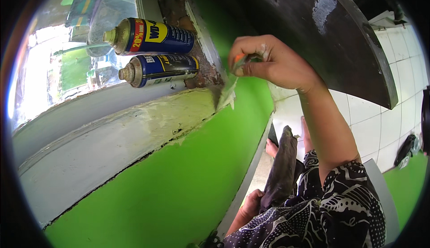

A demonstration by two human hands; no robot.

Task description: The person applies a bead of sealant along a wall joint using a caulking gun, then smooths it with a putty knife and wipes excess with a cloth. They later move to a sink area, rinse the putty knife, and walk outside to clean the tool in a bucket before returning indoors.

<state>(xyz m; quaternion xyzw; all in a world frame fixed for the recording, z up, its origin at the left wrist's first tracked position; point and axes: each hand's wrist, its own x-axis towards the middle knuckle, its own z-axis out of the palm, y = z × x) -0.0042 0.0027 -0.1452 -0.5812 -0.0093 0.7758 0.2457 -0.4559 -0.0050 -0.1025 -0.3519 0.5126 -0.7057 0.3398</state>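
My right hand [280,64] is raised at the edge of the window ledge [112,129], its fingers pinched around a small scraper [227,91] with an orange spot near the fingertips. The scraper's thin blade is blurred and touches the ragged, pale-coated corner where the ledge meets the bright green wall [188,172]. Lower down, close to my body, my left hand [251,203] grips a long, dark, smeared bag-like thing [281,172]; its contents are hidden. A rough pale yellowish coat covers the ledge near the scraper, and a dark crack runs along its front edge.
Two blue spray cans, an upper one [174,38] and a lower one [172,69], lie on their sides by the window [76,46]. A dark curved board [358,64] juts out above my right forearm. White floor tiles [363,113] and a dark bundle [405,149] show at right.
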